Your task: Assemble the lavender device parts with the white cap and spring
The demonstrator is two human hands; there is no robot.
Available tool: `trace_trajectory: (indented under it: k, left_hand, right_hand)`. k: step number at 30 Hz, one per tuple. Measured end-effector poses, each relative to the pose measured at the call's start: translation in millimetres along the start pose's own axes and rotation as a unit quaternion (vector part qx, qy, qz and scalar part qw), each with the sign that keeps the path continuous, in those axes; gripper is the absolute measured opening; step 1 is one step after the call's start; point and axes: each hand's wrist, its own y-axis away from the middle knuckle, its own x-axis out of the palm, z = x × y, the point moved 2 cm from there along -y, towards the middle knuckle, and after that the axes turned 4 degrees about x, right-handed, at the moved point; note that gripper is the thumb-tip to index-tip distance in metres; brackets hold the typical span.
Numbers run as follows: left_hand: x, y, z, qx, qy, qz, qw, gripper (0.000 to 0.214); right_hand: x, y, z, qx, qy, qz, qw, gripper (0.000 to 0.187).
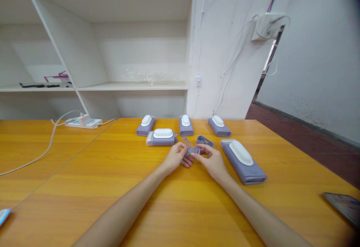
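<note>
Both my hands meet over the middle of the orange table (84,187). My left hand (176,157) and my right hand (211,160) pinch the same small purple-grey piece (193,150) between their fingertips, left on its left end, right on its right end. A thin clear strip (186,141) sticks up behind it. A small purple cap-like part (204,140) lies just behind my right hand. A large purple device with a white top (243,160) lies right of my right hand. Another such device (161,137) lies behind my left hand.
Three more purple-and-white devices (146,125) (186,124) (219,126) stand in a row at the table's far edge. A white power strip (83,122) with cable sits far left. A phone (344,206) lies at the right edge. White shelves (132,86) stand behind.
</note>
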Motion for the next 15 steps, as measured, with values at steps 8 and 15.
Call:
trace_trajectory:
  k: [8,15]
  left_hand:
    - [-0.7,-0.6,2.6,0.015,0.004,0.029,0.999,0.044]
    - [-7.6,-0.8,2.7,0.055,0.036,-0.006,0.998,0.04]
  right_hand:
    - [5.0,-1.3,2.2,0.059,-0.098,0.066,0.991,0.055]
    - [9.4,4.7,10.7,0.022,0.035,0.085,0.996,0.032]
